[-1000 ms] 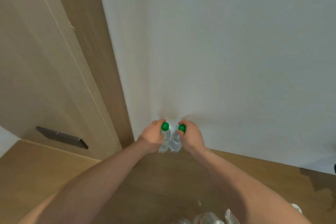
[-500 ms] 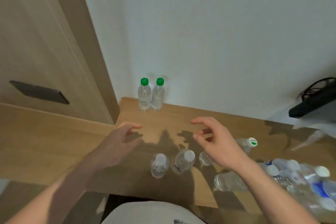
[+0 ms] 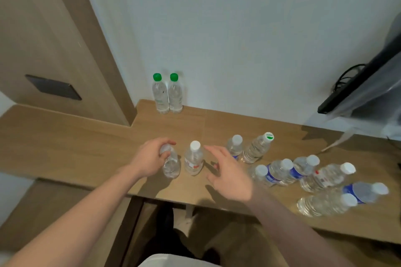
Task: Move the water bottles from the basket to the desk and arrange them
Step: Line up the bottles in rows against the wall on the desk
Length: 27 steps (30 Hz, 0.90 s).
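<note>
Since half a second ago my left hand (image 3: pixel 152 158) has dropped onto a bottle (image 3: pixel 171 163) and grips its top, well in front of the green-capped pair (image 3: pixel 167 95) at the desk (image 3: pixel 65 136) back, while my right hand (image 3: pixel 230 173), fingers spread and empty, reaches for the white-capped bottle (image 3: pixel 193 159) alongside, so I judge arranging underway, next carrying both beside that pair.

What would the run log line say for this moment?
left hand: holds bottle | right hand: open by white-capped bottle | green-capped pair: upright at wall
</note>
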### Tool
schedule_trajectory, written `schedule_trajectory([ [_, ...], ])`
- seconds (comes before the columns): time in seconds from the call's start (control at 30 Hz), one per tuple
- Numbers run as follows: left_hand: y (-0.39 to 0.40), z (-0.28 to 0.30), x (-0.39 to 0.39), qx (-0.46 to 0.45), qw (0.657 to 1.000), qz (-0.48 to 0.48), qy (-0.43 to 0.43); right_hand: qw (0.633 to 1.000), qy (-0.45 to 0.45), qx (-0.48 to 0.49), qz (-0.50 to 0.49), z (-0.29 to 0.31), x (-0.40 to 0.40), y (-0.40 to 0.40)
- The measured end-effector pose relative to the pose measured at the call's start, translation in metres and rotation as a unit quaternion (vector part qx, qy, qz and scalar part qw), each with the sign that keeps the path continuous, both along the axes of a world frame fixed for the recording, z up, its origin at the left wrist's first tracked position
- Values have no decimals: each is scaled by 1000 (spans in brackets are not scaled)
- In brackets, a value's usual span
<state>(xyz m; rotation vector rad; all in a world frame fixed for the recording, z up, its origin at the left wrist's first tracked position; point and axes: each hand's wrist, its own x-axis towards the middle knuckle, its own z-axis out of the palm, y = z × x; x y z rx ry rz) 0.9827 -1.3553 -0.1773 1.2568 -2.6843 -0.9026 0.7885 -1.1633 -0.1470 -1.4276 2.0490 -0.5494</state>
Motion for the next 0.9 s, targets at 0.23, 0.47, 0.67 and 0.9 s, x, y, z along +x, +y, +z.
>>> schedule_trajectory([
  [0.23,22,25,-11,-61,997,-41,-23,997,5,-41,-65,7,-5,59],
  [0.47,39,81,-83,-115,974,-187,49,968,25,-117,-219,53,-66,85],
  [0.67,45,66,-169,-91,947,-308,-4,956,109,-8,-271,66,-120,99],
  [0.9,39,32,-208,-100,924,-345,-131,952,98,152,-245,48,-139,107],
])
